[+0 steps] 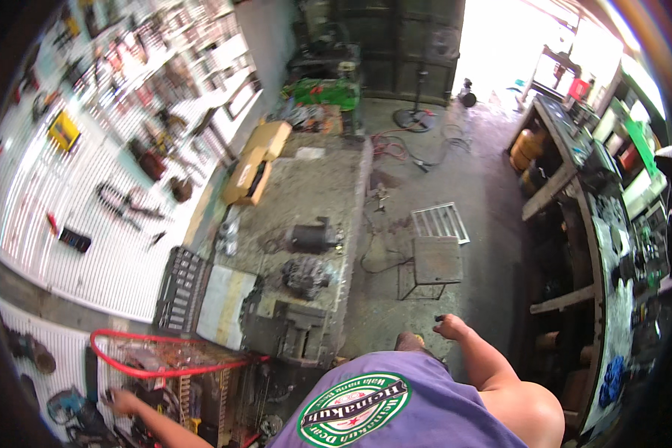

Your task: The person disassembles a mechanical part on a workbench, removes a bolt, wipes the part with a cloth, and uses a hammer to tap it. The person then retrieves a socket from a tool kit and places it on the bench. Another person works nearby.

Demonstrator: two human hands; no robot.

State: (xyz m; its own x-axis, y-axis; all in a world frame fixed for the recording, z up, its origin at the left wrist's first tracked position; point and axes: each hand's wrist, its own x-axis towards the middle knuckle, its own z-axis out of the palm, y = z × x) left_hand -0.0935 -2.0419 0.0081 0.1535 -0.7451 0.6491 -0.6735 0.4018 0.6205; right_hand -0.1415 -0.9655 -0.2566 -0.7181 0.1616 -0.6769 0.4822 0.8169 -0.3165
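Note:
My left hand point(124, 403) reaches out at the lower left, beside a wheeled tool rack point(201, 399) with a red tubular handle point(145, 371). Its fingers are blurred and small against the dark tools there, so their hold is unclear. A blue power tool point(67, 405) is just left of that hand. My right hand point(451, 327) is out in front of my body, above the floor, with its fingers curled in. Something small and dark shows at its fingertips; I cannot make out what.
A workbench point(306, 168) carries a vise point(300, 332), an alternator point(306, 276), a dark cylindrical motor point(312, 237), a socket set point(181, 290) and an open cardboard box point(255, 164). A low metal stool point(437, 260) and a cable stand on the floor. Shelving point(597, 299) lines the right.

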